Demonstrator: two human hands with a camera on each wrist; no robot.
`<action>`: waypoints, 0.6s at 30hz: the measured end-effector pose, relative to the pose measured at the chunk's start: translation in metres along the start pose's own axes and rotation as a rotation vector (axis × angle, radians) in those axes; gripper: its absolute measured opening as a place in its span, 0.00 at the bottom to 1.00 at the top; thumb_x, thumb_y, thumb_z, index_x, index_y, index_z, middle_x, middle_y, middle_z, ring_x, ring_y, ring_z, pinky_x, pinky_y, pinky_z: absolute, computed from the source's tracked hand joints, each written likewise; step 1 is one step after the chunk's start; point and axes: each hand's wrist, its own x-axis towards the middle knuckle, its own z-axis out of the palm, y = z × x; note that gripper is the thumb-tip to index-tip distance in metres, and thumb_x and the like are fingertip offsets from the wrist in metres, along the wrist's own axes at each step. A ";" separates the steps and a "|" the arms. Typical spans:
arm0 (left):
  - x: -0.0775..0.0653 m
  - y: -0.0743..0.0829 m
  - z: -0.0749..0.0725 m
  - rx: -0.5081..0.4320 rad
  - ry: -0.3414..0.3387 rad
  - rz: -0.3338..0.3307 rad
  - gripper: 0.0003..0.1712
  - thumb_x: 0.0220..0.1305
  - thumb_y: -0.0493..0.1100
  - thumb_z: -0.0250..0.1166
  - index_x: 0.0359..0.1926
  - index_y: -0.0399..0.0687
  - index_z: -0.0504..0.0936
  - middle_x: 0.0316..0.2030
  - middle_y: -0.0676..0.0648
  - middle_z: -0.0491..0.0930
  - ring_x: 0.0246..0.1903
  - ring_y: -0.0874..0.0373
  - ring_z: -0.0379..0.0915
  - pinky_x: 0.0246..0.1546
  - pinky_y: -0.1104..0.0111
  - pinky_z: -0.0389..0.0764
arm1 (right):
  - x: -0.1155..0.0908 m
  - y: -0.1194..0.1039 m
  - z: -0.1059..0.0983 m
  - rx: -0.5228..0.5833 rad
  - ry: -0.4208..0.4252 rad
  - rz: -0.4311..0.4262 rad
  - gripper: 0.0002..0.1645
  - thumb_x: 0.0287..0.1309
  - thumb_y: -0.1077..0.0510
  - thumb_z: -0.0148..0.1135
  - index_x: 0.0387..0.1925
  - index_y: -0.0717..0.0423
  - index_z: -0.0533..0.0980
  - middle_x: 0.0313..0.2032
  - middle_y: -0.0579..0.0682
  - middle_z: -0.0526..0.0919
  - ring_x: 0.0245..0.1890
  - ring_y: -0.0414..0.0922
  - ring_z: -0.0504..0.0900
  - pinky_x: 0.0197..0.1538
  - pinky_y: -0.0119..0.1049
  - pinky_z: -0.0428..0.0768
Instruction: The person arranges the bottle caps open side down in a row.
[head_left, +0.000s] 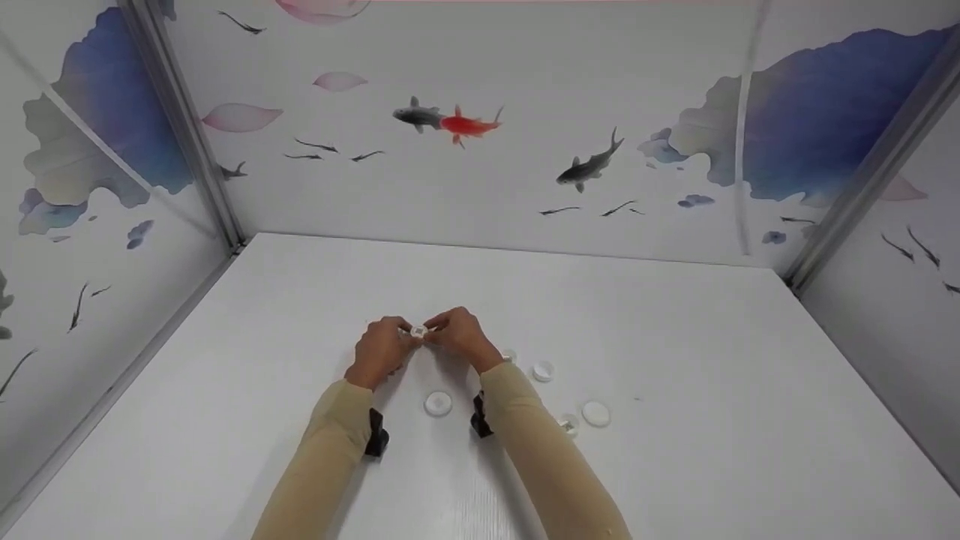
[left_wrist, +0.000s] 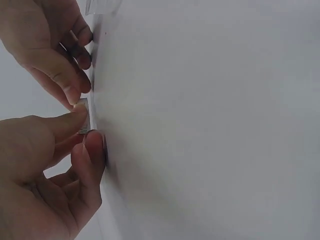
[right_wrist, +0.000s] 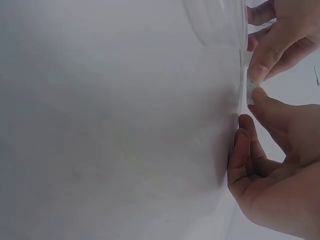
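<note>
Person's left hand (head_left: 381, 351) and right hand (head_left: 463, 339): fingers pinch small flat white piece (head_left: 419, 331) from opposite sides. Round white disc (head_left: 438, 403) on white tabletop (head_left: 712, 352), between tan sleeves (head_left: 319, 442).

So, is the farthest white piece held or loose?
Held: in the head view, left hand and right hand pinch the white piece.

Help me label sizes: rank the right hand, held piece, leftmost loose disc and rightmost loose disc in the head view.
1. Right hand
2. Leftmost loose disc, rightmost loose disc: alike, unranked
3. Held piece
</note>
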 end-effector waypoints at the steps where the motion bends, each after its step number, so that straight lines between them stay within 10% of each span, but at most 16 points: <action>1: -0.001 0.001 0.000 0.008 0.002 -0.001 0.20 0.69 0.46 0.65 0.56 0.38 0.80 0.44 0.39 0.84 0.22 0.59 0.72 0.20 0.72 0.69 | 0.000 0.000 0.001 -0.008 0.002 -0.001 0.14 0.61 0.60 0.68 0.49 0.58 0.85 0.49 0.56 0.88 0.48 0.46 0.83 0.52 0.38 0.82; 18: -0.029 -0.004 -0.039 0.009 -0.142 0.062 0.23 0.70 0.45 0.64 0.62 0.41 0.76 0.41 0.40 0.85 0.26 0.58 0.78 0.20 0.72 0.77 | -0.036 -0.007 -0.035 -0.093 -0.100 -0.124 0.19 0.70 0.56 0.58 0.56 0.61 0.80 0.54 0.57 0.84 0.53 0.51 0.82 0.56 0.44 0.82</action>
